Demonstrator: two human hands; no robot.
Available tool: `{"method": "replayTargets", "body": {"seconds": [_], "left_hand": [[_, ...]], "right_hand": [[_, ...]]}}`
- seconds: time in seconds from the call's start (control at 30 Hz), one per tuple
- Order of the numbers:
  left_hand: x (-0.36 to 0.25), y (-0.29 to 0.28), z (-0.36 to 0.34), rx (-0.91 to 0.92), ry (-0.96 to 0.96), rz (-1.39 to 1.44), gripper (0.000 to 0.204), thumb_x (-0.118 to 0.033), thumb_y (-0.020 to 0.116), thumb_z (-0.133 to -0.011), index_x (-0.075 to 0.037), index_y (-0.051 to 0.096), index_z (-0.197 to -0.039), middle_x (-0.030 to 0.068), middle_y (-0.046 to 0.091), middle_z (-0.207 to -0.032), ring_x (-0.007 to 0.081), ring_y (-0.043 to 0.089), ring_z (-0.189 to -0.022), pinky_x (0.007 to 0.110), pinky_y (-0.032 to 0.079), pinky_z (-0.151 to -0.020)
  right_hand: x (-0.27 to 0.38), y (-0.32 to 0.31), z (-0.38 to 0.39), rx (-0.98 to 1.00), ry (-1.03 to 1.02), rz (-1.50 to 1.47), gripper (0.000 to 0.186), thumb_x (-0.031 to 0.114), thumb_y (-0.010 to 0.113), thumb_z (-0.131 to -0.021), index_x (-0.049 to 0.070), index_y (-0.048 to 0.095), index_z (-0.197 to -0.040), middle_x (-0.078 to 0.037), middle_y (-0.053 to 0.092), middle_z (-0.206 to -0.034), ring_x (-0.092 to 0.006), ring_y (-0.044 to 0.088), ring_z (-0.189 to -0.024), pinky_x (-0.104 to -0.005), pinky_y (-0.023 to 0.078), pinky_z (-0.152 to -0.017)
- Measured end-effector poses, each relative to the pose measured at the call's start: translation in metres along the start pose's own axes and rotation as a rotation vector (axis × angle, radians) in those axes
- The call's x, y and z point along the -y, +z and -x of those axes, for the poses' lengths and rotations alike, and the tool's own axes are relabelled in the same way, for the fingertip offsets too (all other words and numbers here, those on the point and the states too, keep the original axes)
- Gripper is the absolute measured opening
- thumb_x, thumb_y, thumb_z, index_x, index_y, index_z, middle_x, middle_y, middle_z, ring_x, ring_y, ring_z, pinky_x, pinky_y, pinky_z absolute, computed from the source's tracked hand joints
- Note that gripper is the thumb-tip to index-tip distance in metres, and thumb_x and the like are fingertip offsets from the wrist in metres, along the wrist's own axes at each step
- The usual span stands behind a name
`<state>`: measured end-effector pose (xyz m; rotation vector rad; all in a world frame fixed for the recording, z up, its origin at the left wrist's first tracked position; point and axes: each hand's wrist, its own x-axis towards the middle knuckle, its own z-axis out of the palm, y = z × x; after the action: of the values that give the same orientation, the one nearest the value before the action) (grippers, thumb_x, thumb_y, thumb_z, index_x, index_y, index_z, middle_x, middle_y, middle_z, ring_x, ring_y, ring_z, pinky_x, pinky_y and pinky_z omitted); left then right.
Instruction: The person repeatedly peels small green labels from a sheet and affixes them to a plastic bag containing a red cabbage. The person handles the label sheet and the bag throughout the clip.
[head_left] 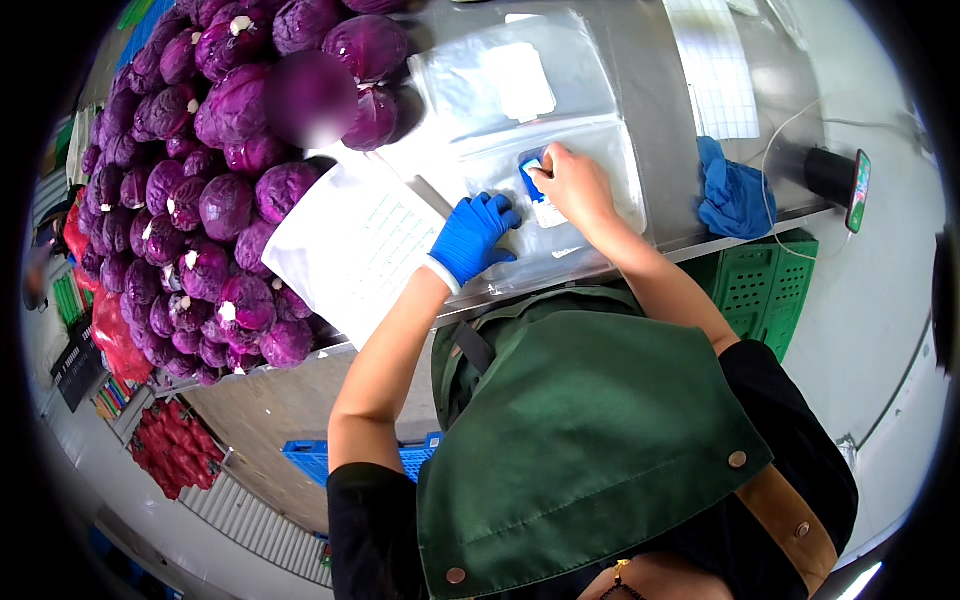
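1. Right hand, bare, is drawn in narrow, thumb and fingers pinched on a small blue item at the middle of the near clear plastic sheet. Its exact kind cannot be told under the fingers.
2. Left hand, in a blue glove, rests palm down at the left side of that plastic, its fingers loosely spread and holding nothing that can be seen.
3. Just to the near side of the blue item lies a white patch, partly covered by the right hand. The step in hand looks like careful placing or pressing on the plastic, with the gloved hand steadying it.
4. As a judgement, the next move calls for flat, unshifted plastic and a clean release of the blue item, without dragging it sideways.
5. On the far side, another clear plastic sheet carries a white rectangle.
6. To the left, a printed paper reaches beneath the gloved wrist; beyond it, purple cabbages crowd the left of the metal worktop.
7. To the right lie a crumpled blue cloth and, farther off, a gridded sheet.
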<state>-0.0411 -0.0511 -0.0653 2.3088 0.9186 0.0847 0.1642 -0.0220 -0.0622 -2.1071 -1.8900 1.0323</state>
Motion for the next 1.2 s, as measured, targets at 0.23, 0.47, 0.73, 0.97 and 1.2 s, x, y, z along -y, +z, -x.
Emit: {"method": "replayTargets", "body": {"seconds": [0.23, 0.47, 0.73, 0.97, 1.2], "left_hand": [[0.022, 0.008, -0.005, -0.171, -0.236, 0.568, 0.019, -0.015, 0.07, -0.083, -0.005, 0.069, -0.1, 0.009, 0.065, -0.091, 0.021, 0.062, -0.082, 0.034, 0.05, -0.075], [0.052, -0.054, -0.012, -1.148, -0.599, 0.891, 0.014, -0.013, 0.059, -0.095, -0.001, 0.067, -0.097, 0.0024, 0.065, -0.087, 0.0103, 0.055, -0.074, 0.025, 0.044, -0.07], [0.001, 0.0, 0.002, -0.151, -0.075, -0.022, 0.036, -0.029, 0.08, -0.069, -0.014, 0.064, -0.098, 0.0074, 0.06, -0.106, 0.0298, 0.058, -0.091, 0.039, 0.047, -0.083], [0.028, -0.003, -0.005, -0.34, -0.455, 0.808, 0.016, -0.017, 0.07, -0.085, -0.005, 0.073, -0.095, 0.0056, 0.067, -0.08, 0.019, 0.06, -0.074, 0.03, 0.049, -0.072], [0.038, -0.046, -0.017, -1.093, -0.515, 0.896, 0.008, -0.01, 0.063, -0.09, -0.003, 0.066, -0.091, 0.0011, 0.062, -0.081, 0.0088, 0.051, -0.071, 0.023, 0.043, -0.07]], "right_hand": [[-0.014, -0.05, 0.004, 0.091, -0.103, -0.689, 0.021, 0.016, 0.067, -0.089, 0.004, 0.05, -0.093, -0.006, 0.061, -0.07, -0.0118, 0.055, -0.06, -0.0277, 0.042, -0.056], [-0.008, -0.038, 0.002, 0.12, -0.265, -0.459, 0.024, 0.014, 0.062, -0.09, 0.007, 0.045, -0.104, -0.012, 0.064, -0.088, -0.0284, 0.065, -0.077, -0.0395, 0.048, -0.065], [-0.002, -0.01, -0.017, 0.065, -0.353, 0.168, 0.026, 0.017, 0.062, -0.089, 0.008, 0.044, -0.105, -0.015, 0.067, -0.09, -0.0377, 0.064, -0.08, -0.0461, 0.05, -0.065], [0.003, -0.057, -0.005, 0.029, -0.206, -0.739, 0.017, 0.007, 0.059, -0.092, 0.005, 0.047, -0.104, -0.007, 0.064, -0.073, -0.0153, 0.064, -0.067, -0.0287, 0.046, -0.059], [-0.003, -0.028, -0.005, 0.111, -0.29, -0.536, 0.02, 0.009, 0.058, -0.09, 0.005, 0.045, -0.105, -0.011, 0.065, -0.078, -0.0275, 0.065, -0.072, -0.0381, 0.047, -0.062]]}}
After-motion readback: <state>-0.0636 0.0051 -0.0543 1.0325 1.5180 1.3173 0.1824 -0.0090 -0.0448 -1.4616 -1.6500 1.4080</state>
